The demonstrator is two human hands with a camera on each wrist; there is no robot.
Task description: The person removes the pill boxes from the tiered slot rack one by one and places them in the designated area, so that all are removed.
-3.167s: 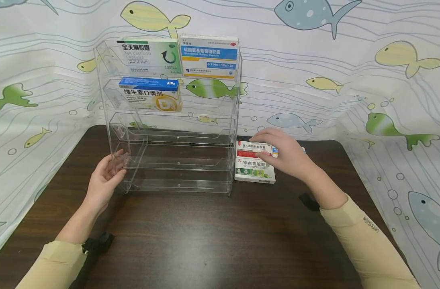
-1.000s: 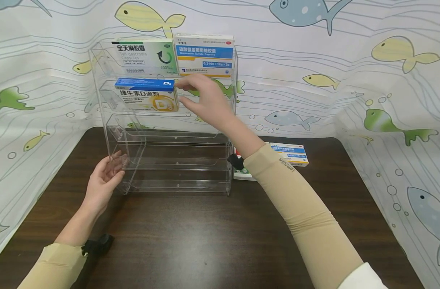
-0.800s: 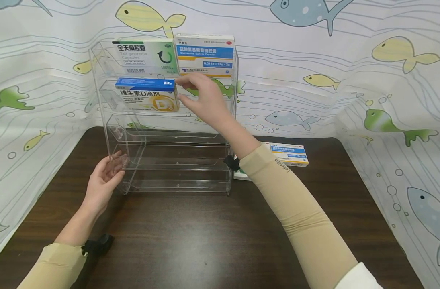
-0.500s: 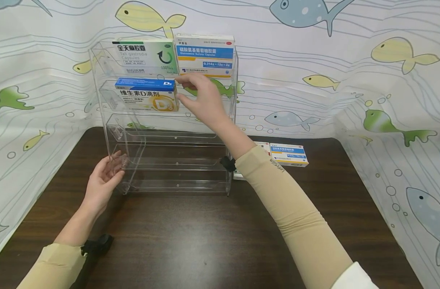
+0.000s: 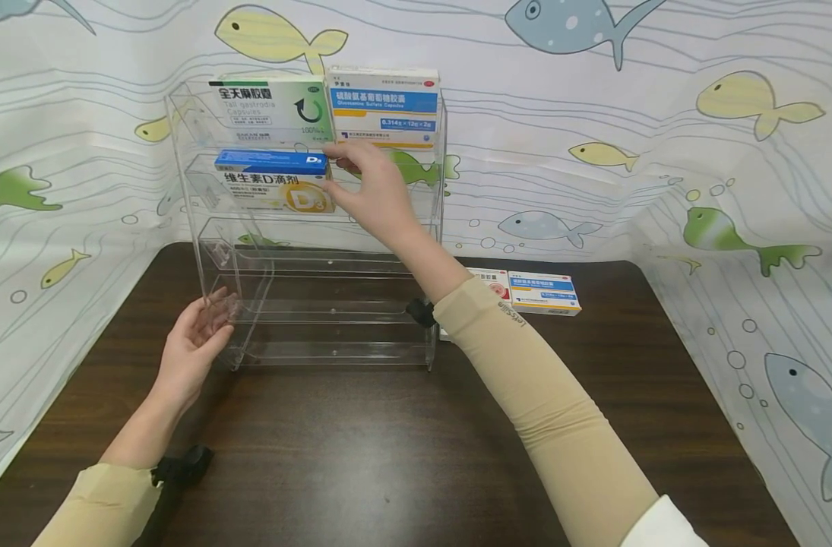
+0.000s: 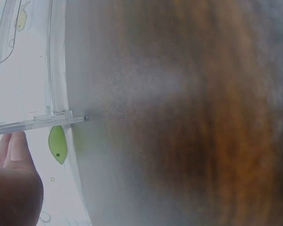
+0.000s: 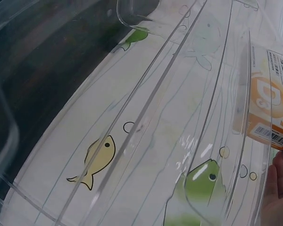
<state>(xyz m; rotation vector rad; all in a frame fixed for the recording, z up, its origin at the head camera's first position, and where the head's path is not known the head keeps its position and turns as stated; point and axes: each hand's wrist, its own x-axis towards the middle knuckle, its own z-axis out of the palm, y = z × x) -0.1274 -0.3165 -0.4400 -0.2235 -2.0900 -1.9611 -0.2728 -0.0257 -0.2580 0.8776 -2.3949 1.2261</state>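
A clear acrylic display rack (image 5: 332, 311) stands on the table. My left hand (image 5: 191, 342) grips its left side edge, and fingers (image 6: 20, 148) lie along the clear panel in the left wrist view. On the second tier sits a blue, white and yellow vitamin D drops box (image 5: 275, 182). My right hand (image 5: 371, 186) pinches that box's right end, thumb at the front corner and index finger at the top corner. In the right wrist view the box (image 7: 269, 99) shows its orange end and barcode, with the right hand (image 7: 278, 188) partly visible beside it.
A green and white capsule box (image 5: 275, 110) and a blue-banded capsule box (image 5: 384, 110) stand on the top tier. Right of the rack, a blue-banded box (image 5: 544, 292) and a partly hidden red and white box (image 5: 494, 281) lie on the table (image 5: 361, 456).
My right hand has come from the boxes on the table up to the vitamin D box, and its thumb now overlaps the box's right edge. The left hand stays on the rack.
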